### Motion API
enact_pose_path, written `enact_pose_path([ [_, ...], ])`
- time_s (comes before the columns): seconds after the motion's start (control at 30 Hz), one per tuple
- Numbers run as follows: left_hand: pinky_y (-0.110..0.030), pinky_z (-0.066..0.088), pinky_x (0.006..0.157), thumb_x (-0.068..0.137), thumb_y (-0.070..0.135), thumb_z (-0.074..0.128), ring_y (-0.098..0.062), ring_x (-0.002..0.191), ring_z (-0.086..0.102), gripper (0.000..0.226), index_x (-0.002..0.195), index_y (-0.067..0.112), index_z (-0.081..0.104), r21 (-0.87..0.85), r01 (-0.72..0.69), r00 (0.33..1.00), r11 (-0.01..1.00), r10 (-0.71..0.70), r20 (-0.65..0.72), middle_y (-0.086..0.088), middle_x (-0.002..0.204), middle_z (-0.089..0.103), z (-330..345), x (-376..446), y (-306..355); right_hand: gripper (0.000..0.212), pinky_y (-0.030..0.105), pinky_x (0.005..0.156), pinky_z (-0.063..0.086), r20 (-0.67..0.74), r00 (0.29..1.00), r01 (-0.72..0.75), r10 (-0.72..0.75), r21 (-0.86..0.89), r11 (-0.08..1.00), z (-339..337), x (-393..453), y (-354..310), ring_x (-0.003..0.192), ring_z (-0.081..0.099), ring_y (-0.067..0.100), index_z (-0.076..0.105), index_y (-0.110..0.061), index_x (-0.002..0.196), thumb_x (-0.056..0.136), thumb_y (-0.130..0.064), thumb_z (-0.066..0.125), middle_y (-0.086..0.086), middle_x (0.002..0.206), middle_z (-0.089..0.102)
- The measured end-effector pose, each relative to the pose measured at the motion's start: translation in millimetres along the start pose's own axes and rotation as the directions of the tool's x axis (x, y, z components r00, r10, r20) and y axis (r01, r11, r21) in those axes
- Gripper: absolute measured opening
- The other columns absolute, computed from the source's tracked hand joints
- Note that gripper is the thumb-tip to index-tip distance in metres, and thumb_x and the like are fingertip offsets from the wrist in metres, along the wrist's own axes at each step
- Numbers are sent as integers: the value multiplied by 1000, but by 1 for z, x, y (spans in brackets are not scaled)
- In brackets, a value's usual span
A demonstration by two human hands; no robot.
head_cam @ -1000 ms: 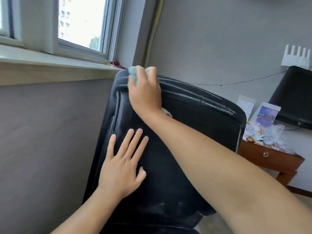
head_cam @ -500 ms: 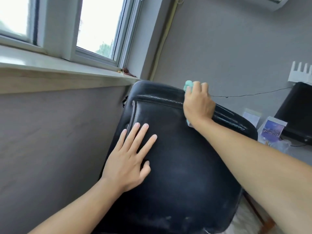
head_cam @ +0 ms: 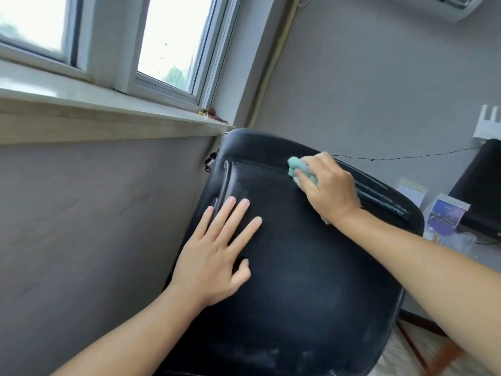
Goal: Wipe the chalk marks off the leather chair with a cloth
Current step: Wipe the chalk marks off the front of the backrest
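The black leather chair fills the middle of the view, its backrest tilted toward me. White chalk marks run as streaks along the upper right of the backrest. My right hand grips a bunched teal cloth and presses it on the backrest near the top seam. My left hand lies flat on the left part of the backrest, fingers spread and straight. Faint chalky smears show low on the leather.
A grey wall and a window sill stand close on the left. At the right are a black monitor, a small box and clear plastic on a surface. A thin cable runs along the back wall.
My right hand with the cloth has slid down from the top edge onto the face of the backrest. The view has tilted up and the left hand keeps its place.
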State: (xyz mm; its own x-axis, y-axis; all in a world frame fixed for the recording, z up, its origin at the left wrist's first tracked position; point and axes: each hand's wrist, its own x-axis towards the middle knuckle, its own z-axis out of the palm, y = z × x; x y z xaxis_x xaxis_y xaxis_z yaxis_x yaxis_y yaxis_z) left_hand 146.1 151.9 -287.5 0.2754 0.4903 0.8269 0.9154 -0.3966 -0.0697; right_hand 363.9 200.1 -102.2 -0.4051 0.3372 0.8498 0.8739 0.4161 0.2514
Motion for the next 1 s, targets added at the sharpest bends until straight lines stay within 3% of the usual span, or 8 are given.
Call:
enact_pose_path([
  [0.1, -60, 26, 124, 88, 43, 58, -31, 162, 8, 82, 163, 26, 32, -2, 17, 1000, 1000, -17, -4, -10, 175, 12, -1, -1, 0, 16, 42, 58, 53, -19, 998, -60, 61, 27, 998, 11, 8, -23, 71, 61, 33, 69, -15, 100, 93, -29, 65, 4, 95, 61],
  [0.23, -60, 26, 125, 89, 45, 58, -31, 162, 7, 82, 164, 27, 31, 22, 13, 1000, 1000, -13, -1, -10, 175, 11, -2, -2, -5, 19, 43, 55, 53, -30, 990, 139, -136, 118, 983, 44, 47, -101, 74, 63, 32, 69, -11, 99, 93, -29, 64, 9, 95, 61],
  [0.37, -62, 25, 124, 87, 43, 58, -35, 161, 13, 81, 162, 22, 37, 68, -1, 1000, 998, 2, -13, -16, 173, 17, -3, -1, -1, 18, 34, 47, 44, -39, 965, 259, -258, 26, 965, 49, 77, -120, 70, 63, 29, 69, -17, 96, 93, -34, 67, 5, 93, 59],
  [0.43, -64, 24, 123, 84, 41, 58, -42, 156, 24, 79, 156, 13, 46, 159, -21, 1000, 987, 23, -9, -24, 167, 29, -7, 7, 7, 22, 32, 50, 39, -57, 982, 182, -182, -9, 983, 40, 80, -105, 69, 62, 28, 68, -19, 100, 96, -39, 61, 5, 95, 58],
  [0.57, -60, 23, 121, 81, 39, 60, -47, 141, 43, 63, 129, -2, 56, 236, 11, 1000, 972, -5, -28, -31, 144, 48, -17, 44, 31, 29, 35, 54, 36, -155, 976, -171, 154, -107, 979, 21, 47, -37, 74, 62, 36, 63, -18, 108, 101, -42, 50, 8, 102, 56],
  [0.8, -70, 9, 123, 98, 52, 36, -42, 158, 18, 75, 157, 6, 39, 229, -79, 994, 970, 94, -53, -21, 169, 25, -8, 126, 56, 34, 46, 85, 40, -175, 816, -578, 551, -270, 770, -37, -72, 119, 105, 52, 39, 54, -8, 121, 106, -34, 39, 20, 117, 56],
  [0.9, -74, 7, 120, 101, 59, 25, -40, 160, 9, 78, 163, 11, 29, 250, -30, 998, 968, 41, -38, -17, 173, 14, 1, 139, 58, 32, 44, 96, 36, -186, 767, -641, 614, -196, 742, -42, -78, 140, 114, 48, 40, 57, -6, 121, 106, -30, 42, 20, 123, 56],
  [1.0, -74, 9, 119, 100, 61, 26, -41, 160, 10, 81, 162, 8, 29, 260, -18, 996, 965, 40, -81, -18, 173, 15, 10, 135, 53, 25, 36, 89, 40, -175, 815, -566, 553, -29, 824, -28, -56, 122, 107, 52, 35, 59, -4, 112, 104, -25, 47, 16, 114, 59],
])
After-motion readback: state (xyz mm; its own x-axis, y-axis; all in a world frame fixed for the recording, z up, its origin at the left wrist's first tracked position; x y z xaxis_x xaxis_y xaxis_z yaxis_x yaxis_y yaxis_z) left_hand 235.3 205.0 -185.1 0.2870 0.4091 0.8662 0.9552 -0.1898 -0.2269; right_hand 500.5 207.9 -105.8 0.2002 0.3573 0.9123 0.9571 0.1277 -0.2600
